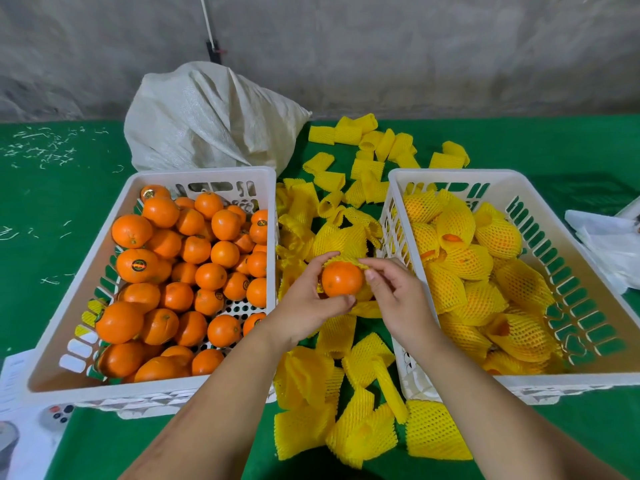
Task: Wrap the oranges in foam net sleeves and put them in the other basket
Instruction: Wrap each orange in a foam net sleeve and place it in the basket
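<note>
Over green table (104, 441), between two baskets: orange (341, 279) gripped in left hand (306, 306), right hand (398, 296) pinching sleeve (344, 259) at its top, barely started, likely to snag or slip off and drop among loose sleeves (360, 431).

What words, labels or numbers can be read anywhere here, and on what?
None can be read.
Dark oval stickers on the bare oranges in the white plastic basket on the left: print too small.
White printed paper sheet at the lower left corner: text too blurred.
</note>
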Demonstrator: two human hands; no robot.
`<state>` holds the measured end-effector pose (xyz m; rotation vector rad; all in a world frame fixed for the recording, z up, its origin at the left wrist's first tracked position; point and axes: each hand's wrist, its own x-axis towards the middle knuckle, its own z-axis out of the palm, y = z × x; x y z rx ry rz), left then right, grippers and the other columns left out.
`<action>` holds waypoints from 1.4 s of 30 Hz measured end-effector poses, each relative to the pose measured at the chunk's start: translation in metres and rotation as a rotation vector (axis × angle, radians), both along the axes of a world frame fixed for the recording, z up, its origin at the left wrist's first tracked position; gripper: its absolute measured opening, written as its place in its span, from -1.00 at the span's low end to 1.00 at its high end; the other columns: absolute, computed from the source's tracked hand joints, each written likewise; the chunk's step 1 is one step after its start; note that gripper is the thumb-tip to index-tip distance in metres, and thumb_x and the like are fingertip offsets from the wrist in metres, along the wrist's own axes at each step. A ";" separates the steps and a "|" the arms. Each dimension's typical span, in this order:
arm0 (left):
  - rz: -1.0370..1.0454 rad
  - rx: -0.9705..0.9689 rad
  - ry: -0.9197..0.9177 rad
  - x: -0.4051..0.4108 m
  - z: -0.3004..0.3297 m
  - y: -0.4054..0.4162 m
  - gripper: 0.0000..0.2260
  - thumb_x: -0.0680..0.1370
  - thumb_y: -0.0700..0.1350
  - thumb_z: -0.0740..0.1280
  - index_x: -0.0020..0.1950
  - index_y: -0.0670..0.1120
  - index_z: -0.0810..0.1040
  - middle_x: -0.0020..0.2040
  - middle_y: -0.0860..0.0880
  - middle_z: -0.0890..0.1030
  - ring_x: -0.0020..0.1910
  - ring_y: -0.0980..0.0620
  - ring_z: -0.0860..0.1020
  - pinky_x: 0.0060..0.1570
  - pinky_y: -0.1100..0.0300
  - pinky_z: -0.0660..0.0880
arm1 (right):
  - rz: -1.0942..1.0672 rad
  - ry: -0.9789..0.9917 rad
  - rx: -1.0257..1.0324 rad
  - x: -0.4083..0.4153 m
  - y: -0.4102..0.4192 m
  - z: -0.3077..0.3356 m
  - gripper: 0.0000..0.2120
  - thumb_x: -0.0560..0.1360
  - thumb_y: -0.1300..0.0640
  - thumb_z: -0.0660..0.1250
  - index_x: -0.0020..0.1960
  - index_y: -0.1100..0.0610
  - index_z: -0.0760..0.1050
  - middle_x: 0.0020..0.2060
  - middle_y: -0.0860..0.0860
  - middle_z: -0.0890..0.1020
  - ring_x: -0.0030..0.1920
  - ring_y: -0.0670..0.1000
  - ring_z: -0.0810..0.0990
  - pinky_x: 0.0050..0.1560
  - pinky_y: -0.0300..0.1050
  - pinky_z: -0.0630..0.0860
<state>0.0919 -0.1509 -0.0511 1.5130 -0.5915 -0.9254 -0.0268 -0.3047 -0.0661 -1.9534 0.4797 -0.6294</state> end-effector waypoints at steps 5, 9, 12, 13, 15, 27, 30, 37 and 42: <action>0.071 0.074 -0.181 0.000 -0.008 -0.006 -0.34 0.40 0.13 0.64 0.42 0.24 0.42 0.30 0.05 0.55 0.22 -0.05 0.61 0.07 0.13 0.61 | -0.122 -0.052 -0.241 -0.004 0.006 0.003 -0.78 0.64 0.24 0.32 0.24 0.09 0.61 0.03 -0.08 0.56 0.04 -0.12 0.56 0.00 -0.23 0.55; 0.128 0.107 -0.271 0.002 -0.011 -0.007 -0.29 0.29 0.27 0.63 0.37 0.26 0.44 0.29 0.03 0.53 0.30 -0.02 0.53 0.23 0.06 0.58 | -0.094 -0.004 -0.379 -0.005 0.009 0.001 -0.74 0.58 0.23 0.39 0.26 0.10 0.56 -0.04 -0.13 0.50 -0.03 -0.06 0.50 -0.05 -0.12 0.54; 0.094 0.078 -0.253 0.001 -0.011 -0.005 -0.36 0.37 0.15 0.65 0.34 0.24 0.41 0.25 0.09 0.56 0.16 0.06 0.62 0.08 0.17 0.63 | -0.115 0.121 -0.271 -0.001 0.004 -0.003 -0.59 0.54 0.25 0.45 0.35 0.09 0.50 -0.10 -0.06 0.49 -0.07 0.00 0.50 -0.06 -0.11 0.54; 0.087 0.078 -0.250 0.001 -0.011 -0.005 -0.37 0.39 0.14 0.65 0.34 0.23 0.41 0.26 0.09 0.55 0.15 0.06 0.62 0.08 0.15 0.64 | -0.111 0.156 -0.252 0.001 0.001 -0.005 -0.60 0.53 0.26 0.46 0.34 0.11 0.52 -0.11 -0.04 0.48 -0.09 0.01 0.50 -0.08 -0.11 0.52; 0.103 0.067 -0.241 0.001 -0.011 -0.005 -0.39 0.40 0.13 0.64 0.32 0.21 0.40 0.26 0.07 0.54 0.15 0.06 0.62 0.10 0.10 0.65 | -0.085 0.255 -0.266 0.004 -0.001 -0.009 -0.72 0.51 0.25 0.46 0.21 0.12 0.57 -0.12 -0.03 0.45 -0.12 0.03 0.48 -0.16 -0.15 0.44; 0.308 0.079 -0.207 0.004 -0.022 -0.014 -0.41 0.46 -0.05 0.55 0.31 0.10 0.24 -0.04 -0.05 0.59 -0.34 0.24 0.57 -0.38 0.31 0.49 | 0.130 0.030 -0.216 -0.001 0.007 -0.011 -0.85 0.51 0.00 0.31 -0.02 -0.24 0.40 -0.22 -0.31 0.46 -0.26 -0.17 0.48 -0.29 -0.42 0.33; 0.211 0.097 -0.130 0.004 -0.022 -0.015 -0.37 0.44 0.06 0.50 0.42 0.20 0.28 0.23 -0.11 0.56 0.06 0.04 0.66 0.00 0.05 0.68 | 0.122 0.047 -0.176 0.000 0.005 -0.016 -0.86 0.51 -0.03 0.34 0.01 -0.19 0.40 -0.20 -0.28 0.46 -0.26 -0.16 0.51 -0.31 -0.39 0.37; 0.133 0.070 -0.062 0.005 -0.022 -0.012 -0.21 0.40 0.08 0.60 0.54 0.16 0.29 0.37 -0.04 0.52 0.27 -0.04 0.61 0.23 -0.08 0.63 | 0.049 0.047 -0.136 0.003 0.001 -0.018 -0.78 0.53 -0.01 0.38 0.10 -0.18 0.38 -0.17 -0.28 0.49 -0.22 -0.19 0.54 -0.28 -0.33 0.45; 0.273 0.011 -0.185 0.004 -0.020 -0.013 -0.38 0.48 0.05 0.59 0.45 0.14 0.38 0.20 0.16 0.59 0.04 0.24 0.65 -0.10 0.32 0.61 | 0.072 0.055 -0.171 0.000 0.006 -0.014 -0.89 0.49 -0.06 0.27 0.00 -0.14 0.40 -0.29 -0.30 0.47 -0.33 -0.15 0.46 -0.37 -0.34 0.33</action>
